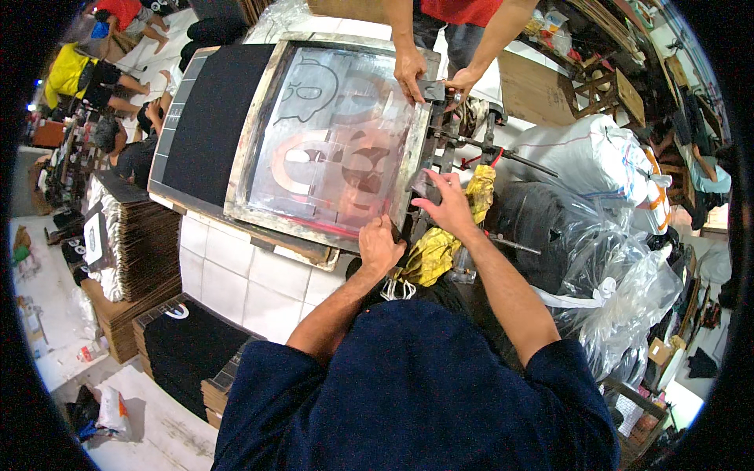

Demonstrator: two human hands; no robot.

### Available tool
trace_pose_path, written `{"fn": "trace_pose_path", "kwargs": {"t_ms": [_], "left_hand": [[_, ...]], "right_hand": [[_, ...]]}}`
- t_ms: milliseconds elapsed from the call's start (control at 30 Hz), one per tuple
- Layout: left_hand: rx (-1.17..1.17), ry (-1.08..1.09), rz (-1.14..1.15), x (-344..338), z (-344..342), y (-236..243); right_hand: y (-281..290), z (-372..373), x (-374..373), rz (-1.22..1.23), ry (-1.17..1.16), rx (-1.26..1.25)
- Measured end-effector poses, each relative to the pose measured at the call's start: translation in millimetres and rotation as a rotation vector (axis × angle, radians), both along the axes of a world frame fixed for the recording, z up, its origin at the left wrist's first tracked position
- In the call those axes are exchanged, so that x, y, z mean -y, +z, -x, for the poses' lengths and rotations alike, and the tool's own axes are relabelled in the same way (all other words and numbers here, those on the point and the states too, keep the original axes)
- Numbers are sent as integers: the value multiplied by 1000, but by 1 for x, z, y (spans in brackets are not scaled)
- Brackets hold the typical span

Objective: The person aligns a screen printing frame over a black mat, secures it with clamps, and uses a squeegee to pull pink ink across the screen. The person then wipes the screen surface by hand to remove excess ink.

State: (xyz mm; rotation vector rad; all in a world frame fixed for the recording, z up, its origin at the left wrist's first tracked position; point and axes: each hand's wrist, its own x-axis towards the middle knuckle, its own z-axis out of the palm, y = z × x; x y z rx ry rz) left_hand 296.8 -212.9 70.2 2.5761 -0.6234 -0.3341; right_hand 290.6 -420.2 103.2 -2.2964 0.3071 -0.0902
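Note:
A printing screen (239, 188) with a worn frame and translucent mesh showing cartoon-like shapes lies on a board beside black fabric (212, 110). My left hand (381, 247) grips the screen's near right corner, fingers curled over the frame. My right hand (448, 200) has thumb and fingers spread beside the right-hand metal clamp bar; whether it touches the small greyish piece between them is hard to tell. A co-worker's two hands (412, 74) are at a metal clamp (432, 92) on the far right corner. Yellow crumpled plastic (424, 263) hangs below my hands.
Stacked boards with fabric (118, 259) and black pieces (181, 353) stand left. White sacks (581, 165) and a plastic-wrapped black bundle (534, 235) crowd the right, near protruding metal rods (534, 161). Other people (78, 74) sit at upper left.

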Motion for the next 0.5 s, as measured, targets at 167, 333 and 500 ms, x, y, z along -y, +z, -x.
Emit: {"fn": "trace_pose_path", "kwargs": {"t_ms": [167,333,500], "left_hand": [[-22,23,41,-1,0,4],[21,44,67,0,2,4],[33,67,65,1,3,5]], "right_hand": [[-13,-22,-9,79,118,-48],[-8,-30,-3,192,327,-92],[-21,-23,-4,187,265,-40]]}}
